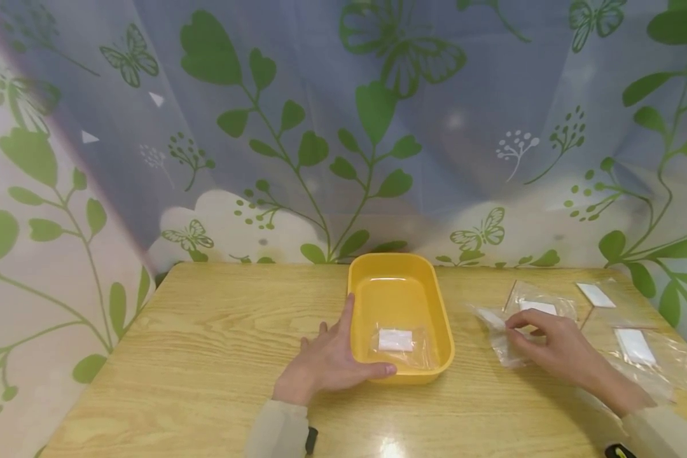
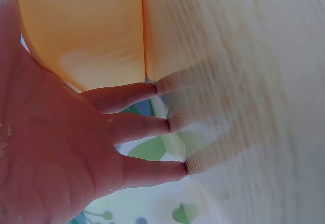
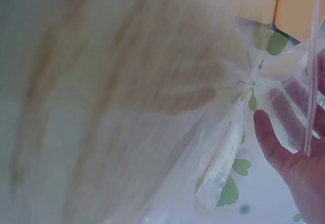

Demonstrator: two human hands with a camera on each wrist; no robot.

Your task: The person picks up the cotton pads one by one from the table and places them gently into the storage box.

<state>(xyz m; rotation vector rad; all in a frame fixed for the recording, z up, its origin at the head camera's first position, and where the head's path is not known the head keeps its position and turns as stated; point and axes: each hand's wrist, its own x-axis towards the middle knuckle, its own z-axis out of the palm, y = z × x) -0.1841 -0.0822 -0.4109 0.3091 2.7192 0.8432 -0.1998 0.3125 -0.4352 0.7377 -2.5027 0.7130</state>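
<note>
A yellow plastic tray [image 1: 443,324] stands on the wooden table, with a clear bag [image 1: 420,356] holding a white packet inside it. My left hand [image 1: 332,359] lies spread at the tray's near left corner, thumb along the near rim and index finger by the left wall. In the left wrist view, three straight fingers [image 2: 152,172] reach down to the tabletop. To the tray's right, my right hand [image 1: 555,346] pinches a clear zip bag [image 1: 500,343] between thumb and fingers. The right wrist view shows the bag's zip strip [image 3: 312,82] in front of that hand.
Several more clear bags with white packets lie on the right of the table, including one packet [image 1: 635,346] by the right forearm and another packet [image 1: 596,295] farther back. A leaf-printed curtain [image 1: 298,159] hangs behind the table [image 1: 206,356].
</note>
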